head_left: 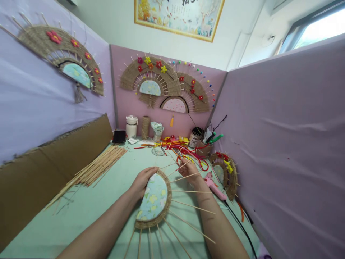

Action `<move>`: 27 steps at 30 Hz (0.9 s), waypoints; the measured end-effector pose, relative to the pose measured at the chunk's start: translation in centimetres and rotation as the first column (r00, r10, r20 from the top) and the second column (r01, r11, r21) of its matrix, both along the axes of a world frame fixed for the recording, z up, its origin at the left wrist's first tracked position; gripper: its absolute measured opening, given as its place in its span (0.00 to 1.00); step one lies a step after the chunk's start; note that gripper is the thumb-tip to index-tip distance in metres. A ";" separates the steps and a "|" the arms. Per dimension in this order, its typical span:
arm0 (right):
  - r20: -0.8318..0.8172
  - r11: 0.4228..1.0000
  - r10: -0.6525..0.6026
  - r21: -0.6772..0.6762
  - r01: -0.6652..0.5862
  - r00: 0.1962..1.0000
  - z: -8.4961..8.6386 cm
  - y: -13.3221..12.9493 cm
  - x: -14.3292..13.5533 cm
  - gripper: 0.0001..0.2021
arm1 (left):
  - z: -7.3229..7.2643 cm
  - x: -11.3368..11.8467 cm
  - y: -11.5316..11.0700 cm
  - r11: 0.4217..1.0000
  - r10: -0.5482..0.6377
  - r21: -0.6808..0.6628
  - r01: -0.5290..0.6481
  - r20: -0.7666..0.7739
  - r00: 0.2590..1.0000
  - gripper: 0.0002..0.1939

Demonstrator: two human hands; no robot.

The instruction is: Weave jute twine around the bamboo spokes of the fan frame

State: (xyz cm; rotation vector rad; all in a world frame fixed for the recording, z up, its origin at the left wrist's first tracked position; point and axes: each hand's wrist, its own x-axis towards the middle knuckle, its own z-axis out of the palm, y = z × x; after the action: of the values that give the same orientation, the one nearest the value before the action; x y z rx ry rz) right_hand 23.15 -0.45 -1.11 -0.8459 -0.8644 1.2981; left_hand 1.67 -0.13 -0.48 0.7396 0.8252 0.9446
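A half-round fan piece [153,198] covered in pale blue floral cloth is tilted above the table, its curved edge bound with woven twine [169,194]. Thin wooden sticks [191,191] radiate from that edge. My left hand [144,181] grips the fan along its straight side, near the upper end. Beyond the upper sticks, my right hand [188,171] is closed in a pinch; what lies between its fingertips is too small to make out. A thin strand seems to run between the two hands. Some sticks pass in front of my right forearm.
Loose wooden sticks [101,163] lie left, beside a cardboard strip [61,172]. A pink glue gun [215,187] with a black cord rests right, near a small finished fan [229,176]. Red and yellow craft stems [175,145], a twine spool [145,127] and a tool pot [204,148] stand behind.
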 end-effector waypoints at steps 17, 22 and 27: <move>-0.403 0.999 -0.047 -0.026 0.040 0.914 0.8 -0.1 2.3 0.11 | -0.4 0.3 -0.2 0.998 -0.063 0.007 0.063 -0.031 0.998 0.08; -0.383 0.993 -0.101 0.018 0.117 0.918 0.8 0.2 2.2 0.07 | -0.5 0.5 -0.3 0.998 -0.064 -0.002 0.064 -0.068 0.996 0.09; -0.345 0.990 -0.107 0.050 0.133 0.932 0.9 0.2 2.0 0.08 | -0.5 0.7 -0.5 0.996 -0.091 0.007 0.091 -0.060 0.994 0.09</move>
State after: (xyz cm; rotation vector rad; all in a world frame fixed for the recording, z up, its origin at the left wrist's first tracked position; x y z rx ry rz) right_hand 25.14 -0.22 -0.22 -0.5817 -0.5704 1.2509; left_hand 2.39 -0.60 -0.95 0.8102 0.8330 0.8485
